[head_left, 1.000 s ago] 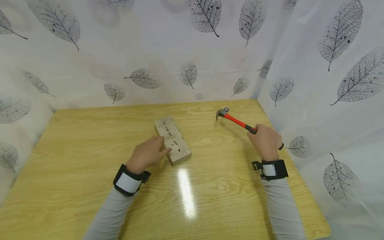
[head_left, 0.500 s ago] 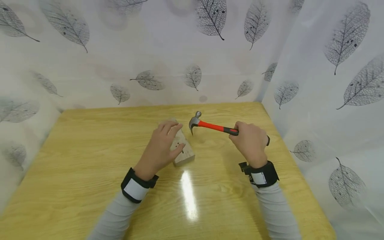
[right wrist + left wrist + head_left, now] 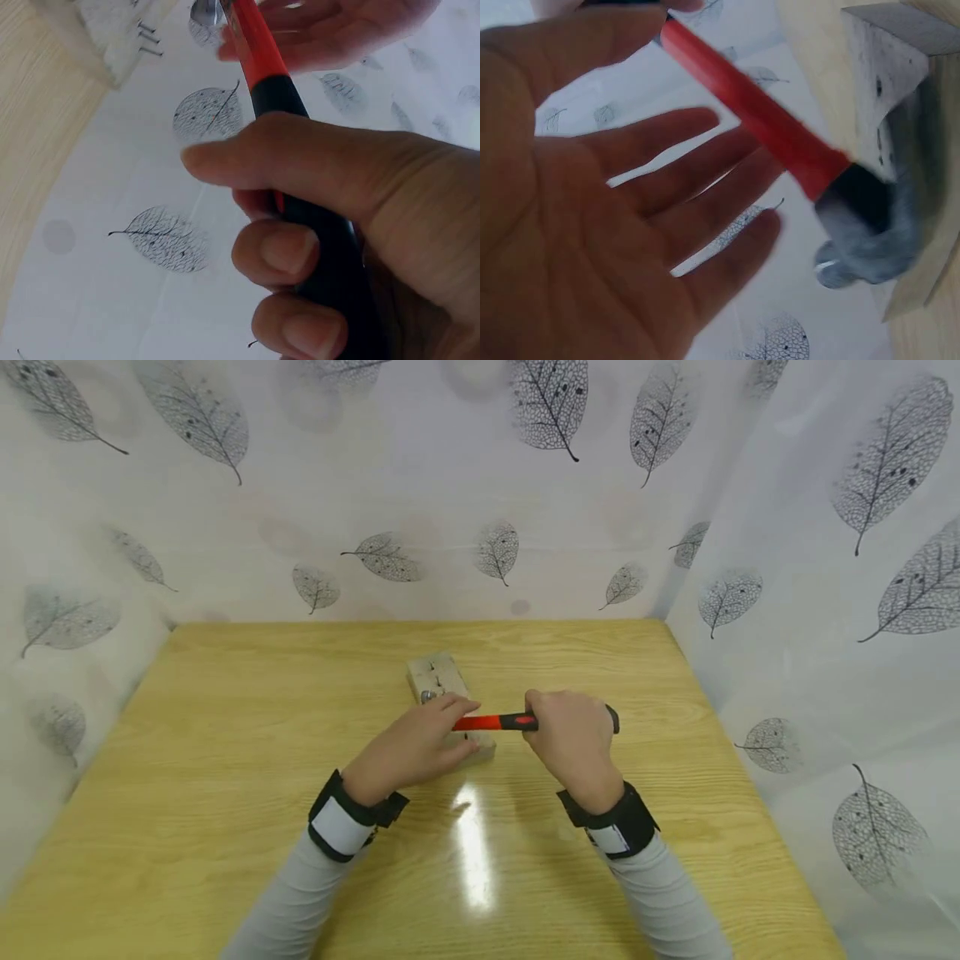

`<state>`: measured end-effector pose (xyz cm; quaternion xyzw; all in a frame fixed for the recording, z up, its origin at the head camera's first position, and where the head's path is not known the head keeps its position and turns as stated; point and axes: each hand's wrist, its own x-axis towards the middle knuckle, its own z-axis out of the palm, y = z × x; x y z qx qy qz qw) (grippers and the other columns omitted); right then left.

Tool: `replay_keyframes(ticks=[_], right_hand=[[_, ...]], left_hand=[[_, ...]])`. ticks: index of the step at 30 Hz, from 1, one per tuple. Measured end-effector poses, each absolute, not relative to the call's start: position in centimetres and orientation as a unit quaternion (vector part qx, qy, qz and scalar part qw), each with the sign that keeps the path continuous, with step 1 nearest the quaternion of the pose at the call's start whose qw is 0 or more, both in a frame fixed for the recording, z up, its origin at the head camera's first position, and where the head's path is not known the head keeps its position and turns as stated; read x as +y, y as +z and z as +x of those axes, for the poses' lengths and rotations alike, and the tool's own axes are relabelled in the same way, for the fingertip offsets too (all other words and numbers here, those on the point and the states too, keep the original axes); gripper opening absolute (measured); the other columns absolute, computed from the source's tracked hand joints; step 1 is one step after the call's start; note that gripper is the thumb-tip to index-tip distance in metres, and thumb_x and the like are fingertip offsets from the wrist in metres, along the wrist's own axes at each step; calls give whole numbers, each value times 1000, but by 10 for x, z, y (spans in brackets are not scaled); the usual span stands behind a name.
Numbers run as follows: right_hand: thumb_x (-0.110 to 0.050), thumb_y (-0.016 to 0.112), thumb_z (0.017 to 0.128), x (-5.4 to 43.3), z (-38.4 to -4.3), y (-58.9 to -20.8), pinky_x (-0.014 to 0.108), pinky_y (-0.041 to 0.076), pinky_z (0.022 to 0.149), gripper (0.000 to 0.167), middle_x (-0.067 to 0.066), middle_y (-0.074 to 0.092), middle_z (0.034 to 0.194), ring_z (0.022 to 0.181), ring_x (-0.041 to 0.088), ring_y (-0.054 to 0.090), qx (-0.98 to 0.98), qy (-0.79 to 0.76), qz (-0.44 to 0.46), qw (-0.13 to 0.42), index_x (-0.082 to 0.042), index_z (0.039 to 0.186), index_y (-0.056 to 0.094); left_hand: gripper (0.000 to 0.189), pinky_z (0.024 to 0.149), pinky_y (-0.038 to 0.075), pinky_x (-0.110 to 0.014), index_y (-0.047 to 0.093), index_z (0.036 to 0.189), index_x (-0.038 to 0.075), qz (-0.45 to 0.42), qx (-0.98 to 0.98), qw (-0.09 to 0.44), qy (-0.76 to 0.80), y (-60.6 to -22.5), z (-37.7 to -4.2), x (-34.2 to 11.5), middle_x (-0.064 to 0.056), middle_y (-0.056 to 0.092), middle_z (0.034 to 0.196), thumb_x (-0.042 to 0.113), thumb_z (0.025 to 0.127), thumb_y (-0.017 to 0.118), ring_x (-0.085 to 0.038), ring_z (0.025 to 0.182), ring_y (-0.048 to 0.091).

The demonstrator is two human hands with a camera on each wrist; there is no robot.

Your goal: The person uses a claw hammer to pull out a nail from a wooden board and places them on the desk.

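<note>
My right hand point(image 3: 573, 739) grips the black end of a claw hammer point(image 3: 480, 722) with a red handle, fingers curled round it. The metal hammer head point(image 3: 874, 232) overlaps the wooden block point(image 3: 442, 668) in the left wrist view. My left hand point(image 3: 416, 739) is over the block beside the red part of the handle. Its fingers point(image 3: 727, 161) are spread and nearly straight, and the thumb tip lies close by the handle. Several nails point(image 3: 148, 34) stick out of the block in the right wrist view. In the head view my left hand hides most of the hammer head.
The wood-grain table point(image 3: 247, 693) stretches out around the block. A white curtain point(image 3: 435, 485) with a leaf print hangs along the back and both sides. A bright light reflection lies on the tabletop in front of the block.
My right hand has brought the hammer leftward from the right side of the table to over the block. My left hand has left the block's left side and moved right, beside the handle.
</note>
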<state>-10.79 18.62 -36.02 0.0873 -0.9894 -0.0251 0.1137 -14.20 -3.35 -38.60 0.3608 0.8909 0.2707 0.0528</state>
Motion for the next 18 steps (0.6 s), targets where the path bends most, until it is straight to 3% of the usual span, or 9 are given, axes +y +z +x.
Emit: replay_keyframes(ticks=[3, 7, 11, 14, 18], right_hand=[[-18, 88, 74, 180, -103, -360, 28, 37, 41, 20, -7, 57, 57, 45, 12, 45, -981, -35, 136, 135, -19, 76, 68], [-10, 86, 73, 176, -99, -360, 25, 32, 42, 27, -9, 49, 53, 45, 10, 39, -965, -33, 202, 165, -19, 70, 61], [-4, 82, 73, 176, -97, -359, 25, 25, 43, 36, -8, 40, 52, 45, 12, 34, -953, -24, 235, 188, -19, 64, 51], [-4, 83, 73, 178, -99, -359, 25, 24, 44, 38, -8, 40, 52, 45, 13, 34, -949, -24, 245, 198, -18, 64, 50], [-10, 87, 73, 180, -105, -361, 25, 29, 44, 31, -7, 47, 55, 46, 14, 38, -949, -12, 248, 194, -17, 69, 57]], left_hand=[[35, 77, 55, -33, 64, 131, 7, 369, 877, 130, 279, -388, -143, -37, -3, 69, 106, 27, 101, 64, -15, 85, 63], [21, 64, 47, -25, 67, 111, 8, 400, 848, 197, 288, -392, -143, -36, 5, 58, 81, 25, 106, 54, -8, 67, 52], [23, 58, 45, -23, 62, 99, 11, 417, 819, 248, 308, -392, -140, -33, 5, 59, 79, 25, 109, 47, -5, 64, 51], [20, 55, 44, -22, 58, 101, 13, 415, 810, 270, 314, -390, -138, -32, -4, 67, 84, 23, 110, 43, -6, 61, 51], [19, 52, 39, -21, 54, 104, 9, 418, 813, 260, 311, -389, -140, -34, -3, 57, 75, 23, 111, 42, -6, 57, 45]])
